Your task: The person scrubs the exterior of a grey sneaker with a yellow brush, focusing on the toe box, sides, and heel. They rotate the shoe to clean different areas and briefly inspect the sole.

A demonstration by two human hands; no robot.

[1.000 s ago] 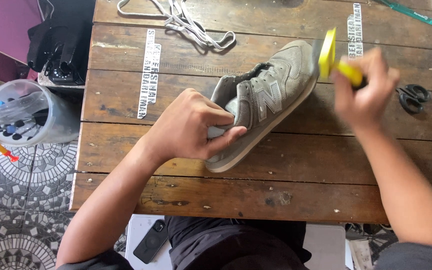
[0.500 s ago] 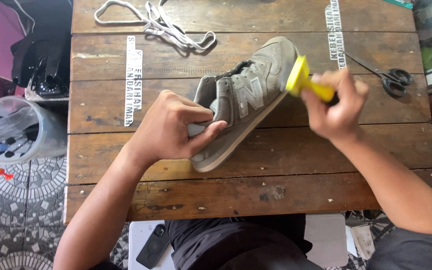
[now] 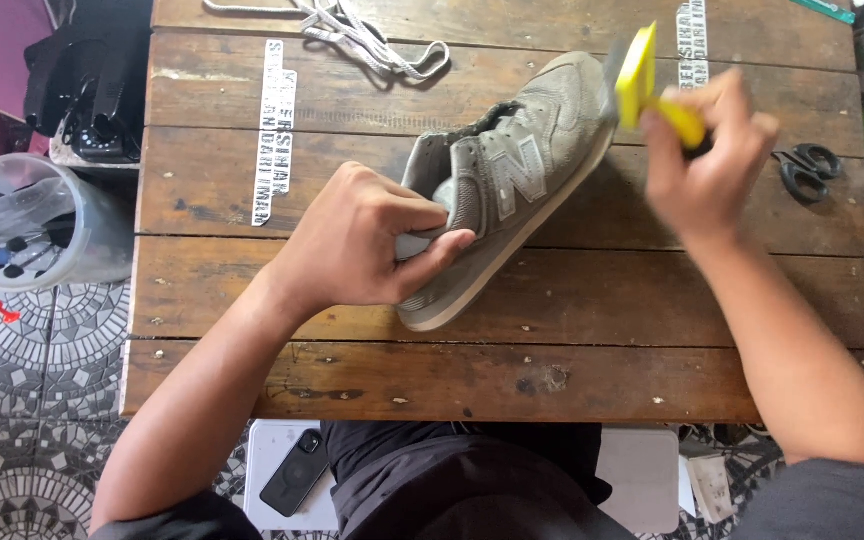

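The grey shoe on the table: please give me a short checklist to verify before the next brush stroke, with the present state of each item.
1. Left hand pins grey shoe at heel: ok.
2. Right hand grip on yellow brush: ok.
3. Brush touching toe: cannot tell, blurred.
4. Shoe on its side on wooden table: ok.
5. Scissors apart from the right hand: ok.
6. Laces out of the shoe: ok.

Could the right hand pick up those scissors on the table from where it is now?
Probably not straight away. The scissors lie in the open on the table, just beside the right hand, with nothing between them. But that hand is already gripping a yellow brush, so it would likely have to put that down first.
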